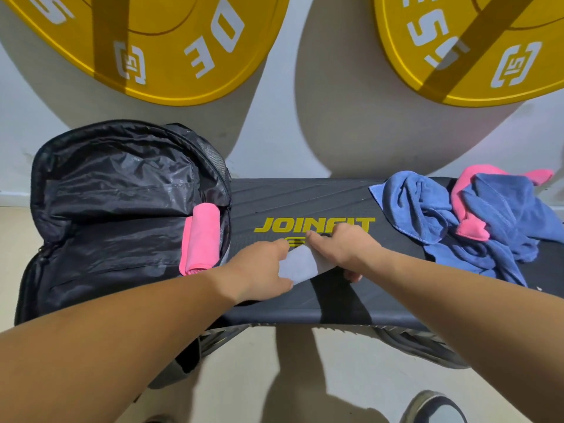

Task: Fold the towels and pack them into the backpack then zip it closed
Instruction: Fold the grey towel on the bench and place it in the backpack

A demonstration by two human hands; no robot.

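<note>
A black backpack (116, 209) lies wide open at the left end of the black bench (305, 196). A folded pink towel (201, 239) sits at its right inner edge. In the middle of the bench, a small pale grey-blue towel (300, 265) is folded into a tight bundle. My left hand (259, 270) grips its left side and my right hand (341, 248) presses down on its right side with curled fingers. At the bench's right end lie crumpled blue towels (427, 209) and a pink towel (470, 227) tangled among them.
Two big yellow weight plates (171, 47) (476, 56) lean against the white wall behind the bench. A grey shoe (433, 407) shows on the beige floor at the lower right, below the bench's front edge.
</note>
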